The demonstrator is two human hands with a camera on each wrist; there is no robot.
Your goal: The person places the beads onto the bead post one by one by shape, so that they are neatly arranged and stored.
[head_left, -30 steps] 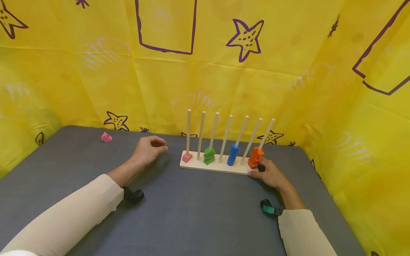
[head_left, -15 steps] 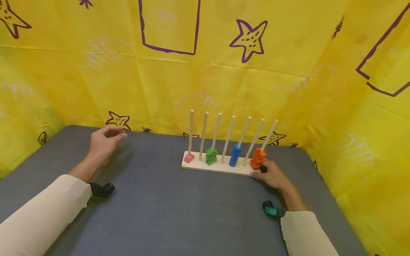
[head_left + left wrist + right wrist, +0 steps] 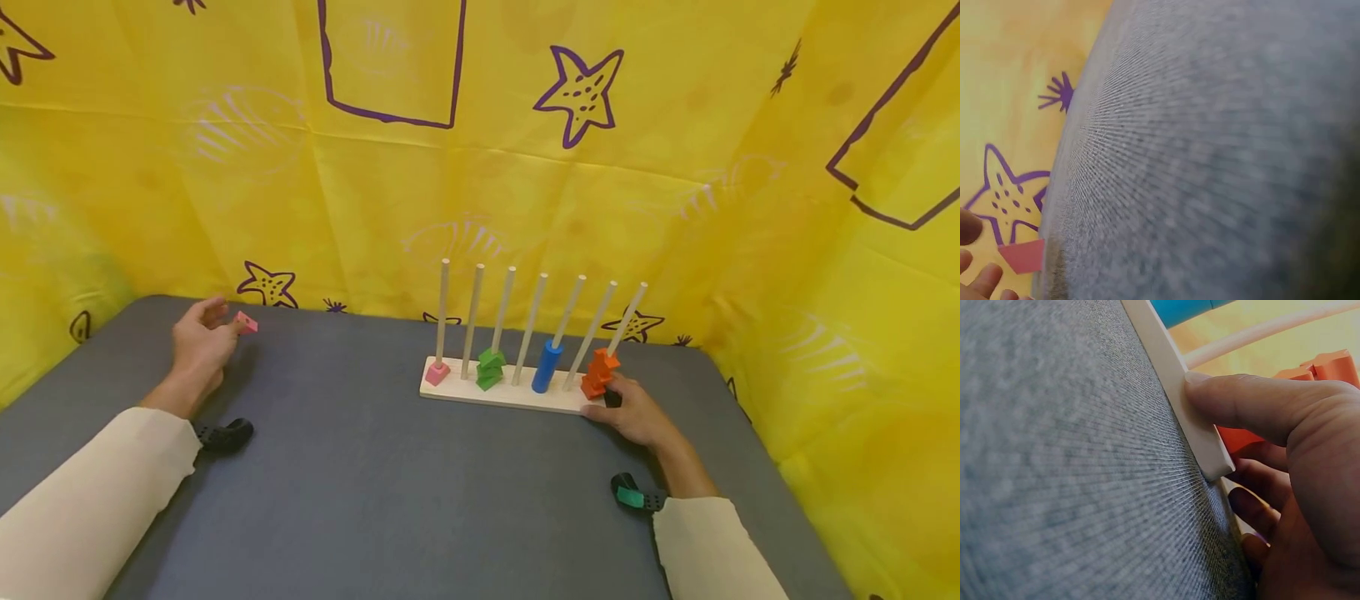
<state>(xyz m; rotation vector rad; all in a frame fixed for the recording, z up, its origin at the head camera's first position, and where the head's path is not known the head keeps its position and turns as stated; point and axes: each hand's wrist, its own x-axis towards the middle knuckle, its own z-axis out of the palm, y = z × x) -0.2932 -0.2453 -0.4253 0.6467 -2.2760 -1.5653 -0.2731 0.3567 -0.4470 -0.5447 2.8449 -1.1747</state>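
Note:
At the far left of the table, a small pink block [image 3: 247, 322] with a hole lies beside my left hand [image 3: 198, 346]. In the left wrist view the fingertips [image 3: 986, 280] stand apart from this pink block [image 3: 1024, 256], loosely curved and holding nothing. My right hand [image 3: 637, 410] grips the right end of a wooden peg board [image 3: 517, 398]. Its thumb [image 3: 1235, 403] presses the board's front edge, while the other fingers go round behind the end. The pegs bear a pink block [image 3: 437, 373], green blocks [image 3: 491, 369], a blue cylinder stack [image 3: 547, 367] and orange blocks [image 3: 599, 374].
The grey table [image 3: 420, 492] reaches to a yellow cloth [image 3: 360, 208] with starfish drawings, which hangs along the back and both sides. Several tall pegs rise from the board. Each wrist wears a dark strap.
My left hand has moved left from beside the board, passing over the loose pink block, which now shows again by its thumb. My right hand has stayed on the board's end.

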